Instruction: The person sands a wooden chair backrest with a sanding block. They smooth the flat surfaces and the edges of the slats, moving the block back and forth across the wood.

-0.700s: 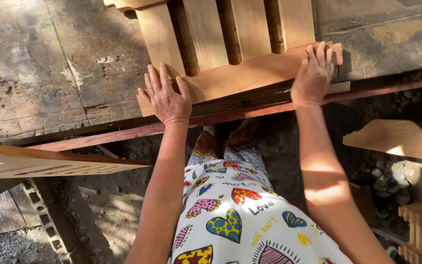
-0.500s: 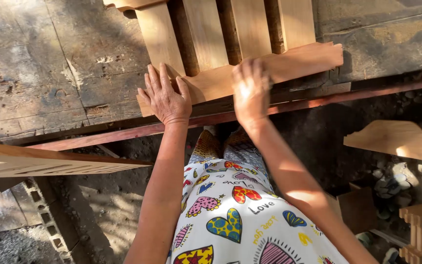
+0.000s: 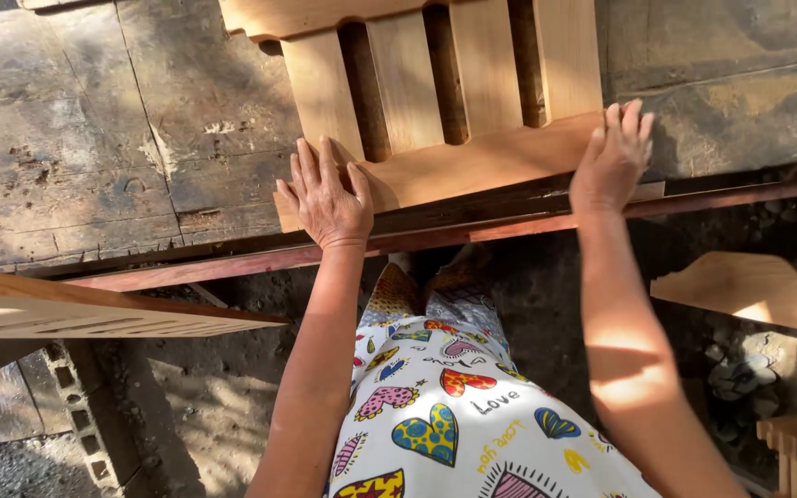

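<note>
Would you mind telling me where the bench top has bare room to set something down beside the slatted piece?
Bare boards lie left of the slatted wooden panel, from the left hand out to the worn bench top edge. A smaller bare patch lies right of the right hand. The middle is crowded: panel and both hands fill it.

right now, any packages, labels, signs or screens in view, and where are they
No packages, labels, signs or screens in view.
Only printed thing: the white garment at the bottom centre, patterned with multicoloured hearts and some lettering.
Otherwise: left hand and right hand flat on the pale slatted wooden frame, on a dark weathered workbench.
</note>
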